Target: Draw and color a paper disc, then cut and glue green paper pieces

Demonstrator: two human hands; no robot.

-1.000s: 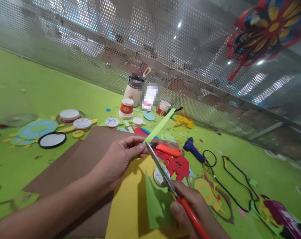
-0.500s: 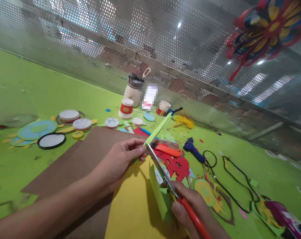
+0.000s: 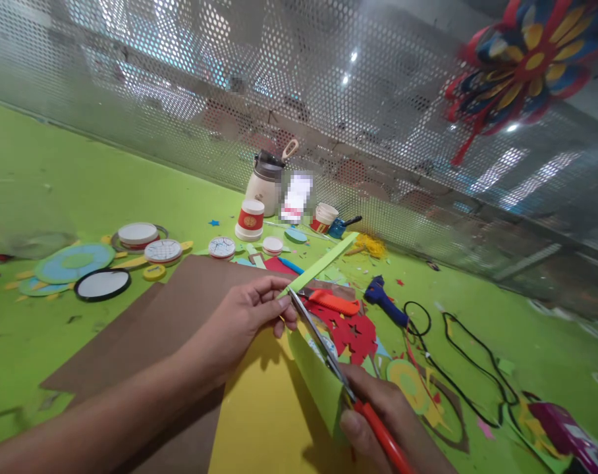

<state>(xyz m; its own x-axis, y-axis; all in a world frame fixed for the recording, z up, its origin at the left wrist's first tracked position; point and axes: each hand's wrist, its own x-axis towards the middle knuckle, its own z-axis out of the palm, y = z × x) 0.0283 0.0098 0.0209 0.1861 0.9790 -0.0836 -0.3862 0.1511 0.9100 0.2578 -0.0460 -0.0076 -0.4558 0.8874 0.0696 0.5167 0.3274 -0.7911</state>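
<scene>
Here, left hand [image 3: 240,316] pinching green strip [image 3: 323,261], long axis slanting up-right, right hand [image 3: 378,421] clamped on red-handled scissors [image 3: 323,345]

I saw the scissors [image 3: 319,339] over the card sheets [image 3: 170,316], my right hand [image 3: 378,421] at their handles. Left of the scissors, my left hand [image 3: 240,319] pinched a paper strip [image 3: 323,262] running behind them. A glue gun [image 3: 385,299] and cord [image 3: 453,385] lay right of the scissors; a cup [image 3: 249,220] and flask [image 3: 265,181] stood behind.
</scene>
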